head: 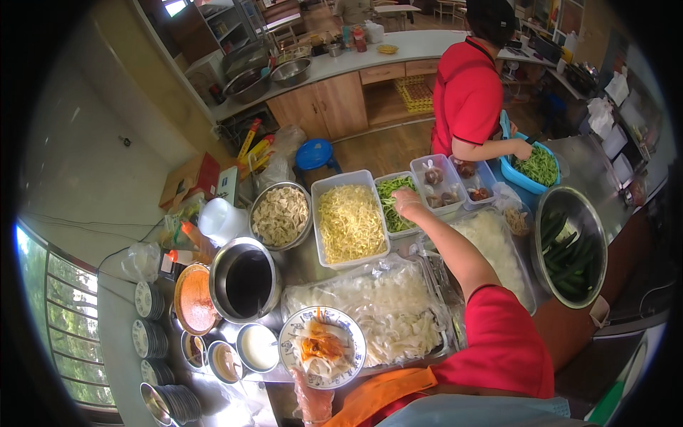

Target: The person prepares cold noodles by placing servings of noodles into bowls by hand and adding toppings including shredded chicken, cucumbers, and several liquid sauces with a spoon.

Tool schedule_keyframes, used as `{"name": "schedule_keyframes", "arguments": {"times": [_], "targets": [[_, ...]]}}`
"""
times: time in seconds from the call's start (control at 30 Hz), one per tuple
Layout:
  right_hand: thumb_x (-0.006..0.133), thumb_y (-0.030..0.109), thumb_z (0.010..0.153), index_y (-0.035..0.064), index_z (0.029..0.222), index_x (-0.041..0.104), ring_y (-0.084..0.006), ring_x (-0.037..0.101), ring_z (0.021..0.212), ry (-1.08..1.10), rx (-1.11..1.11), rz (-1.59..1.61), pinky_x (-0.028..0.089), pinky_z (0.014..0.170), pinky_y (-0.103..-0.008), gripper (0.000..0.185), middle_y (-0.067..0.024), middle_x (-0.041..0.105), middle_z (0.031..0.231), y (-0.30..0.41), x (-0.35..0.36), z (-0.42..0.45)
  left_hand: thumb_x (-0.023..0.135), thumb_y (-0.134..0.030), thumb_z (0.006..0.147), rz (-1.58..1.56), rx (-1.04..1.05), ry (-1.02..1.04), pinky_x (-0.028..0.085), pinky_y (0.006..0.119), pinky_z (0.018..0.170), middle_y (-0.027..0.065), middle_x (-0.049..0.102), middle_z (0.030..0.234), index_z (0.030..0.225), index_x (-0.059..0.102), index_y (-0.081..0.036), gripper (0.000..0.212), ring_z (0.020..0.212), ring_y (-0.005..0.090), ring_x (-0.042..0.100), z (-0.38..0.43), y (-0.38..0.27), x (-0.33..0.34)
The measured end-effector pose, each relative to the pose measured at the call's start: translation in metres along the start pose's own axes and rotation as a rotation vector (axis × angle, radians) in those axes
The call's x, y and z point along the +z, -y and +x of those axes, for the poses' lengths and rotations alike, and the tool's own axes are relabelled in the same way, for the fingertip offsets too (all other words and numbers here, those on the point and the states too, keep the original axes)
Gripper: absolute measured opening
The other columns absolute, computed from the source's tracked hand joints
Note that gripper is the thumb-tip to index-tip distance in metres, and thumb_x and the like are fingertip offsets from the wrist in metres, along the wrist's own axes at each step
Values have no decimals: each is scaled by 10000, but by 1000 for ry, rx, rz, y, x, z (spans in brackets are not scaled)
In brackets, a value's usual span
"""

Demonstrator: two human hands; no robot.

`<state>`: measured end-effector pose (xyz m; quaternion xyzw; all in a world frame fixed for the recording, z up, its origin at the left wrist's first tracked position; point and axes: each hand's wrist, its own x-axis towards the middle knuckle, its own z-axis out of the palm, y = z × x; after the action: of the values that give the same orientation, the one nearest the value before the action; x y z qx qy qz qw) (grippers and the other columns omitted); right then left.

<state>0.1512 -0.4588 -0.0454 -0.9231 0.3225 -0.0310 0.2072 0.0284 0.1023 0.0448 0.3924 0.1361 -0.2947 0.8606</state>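
My left hand [312, 397], in a clear plastic glove, holds a patterned plate [288, 349] by its near rim. Flat white noodles [325, 368] with orange-red sauce [319, 347] lie on the plate. My right hand [408, 204], also gloved, is curled over a plastic tub of shredded cucumber [394, 219], its fingertips among the green shreds. Left of that tub stands a larger one of bean sprouts [352, 224]. Between my hands, a tray of wide white noodles [395, 336] lies partly under clear plastic film.
A steel pot of dark liquid [248, 283], a pan of orange sauce [196, 299] and a bowl of white sauce [257, 347] stand left. Whole cucumbers [568, 261] fill a steel bowl at right. Across the table, a co-worker in red [469, 96] handles a blue basin [520, 179]. A blue stool [315, 153] stands beyond.
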Motion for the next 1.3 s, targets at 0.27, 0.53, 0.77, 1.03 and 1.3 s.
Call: {"name": "schedule_keyframes", "arguments": {"times": [0.27, 0.53, 0.77, 1.03, 1.3], "targets": [[585, 59, 835, 100, 1135, 685, -334, 610, 1135, 7, -19, -134, 503, 951, -412, 319, -177, 648, 1192, -17, -11, -4, 514, -488, 979, -19, 3, 69, 477, 461, 1001, 115, 470, 1406, 1461, 340, -75, 658, 1253, 278, 511, 0, 13, -25], [625, 174, 864, 109, 1183, 663, -339, 618, 1090, -154, -43, -81, 482, 964, -418, 328, -171, 660, 1158, -10, -12, -16, 467, -463, 1004, 13, 18, 85, 461, 446, 1015, 115, 476, 1401, 1463, 344, -84, 607, 1259, 275, 504, -20, 21, -33], [740, 130, 817, -26, 1188, 636, -225, 681, 820, -431, 141, 666, 553, 652, -340, 416, -161, 710, 925, -74, -35, 8, 528, -408, 993, 34, -45, 125, 508, 402, 985, 112, 507, 1383, 1442, 375, -56, 590, 1240, 270, 541, -19, 30, -1], [696, 91, 885, -12, 1318, 504, -125, 631, 896, -116, 62, 1304, 535, 650, -270, 485, -75, 667, 1148, 27, -96, -107, 542, -391, 994, 17, -65, 219, 443, 418, 1061, 97, 501, 1406, 1463, 350, -70, 599, 1262, 250, 521, -40, 36, -4], [610, 109, 944, 40, 1252, 575, -138, 610, 975, 448, -221, 1065, 532, 739, -287, 318, -66, 652, 1196, 118, -116, -353, 561, -358, 991, -82, -246, 297, 461, 401, 1057, 115, 525, 1385, 1414, 406, -39, 552, 1252, 249, 534, -59, 67, 13]]}}
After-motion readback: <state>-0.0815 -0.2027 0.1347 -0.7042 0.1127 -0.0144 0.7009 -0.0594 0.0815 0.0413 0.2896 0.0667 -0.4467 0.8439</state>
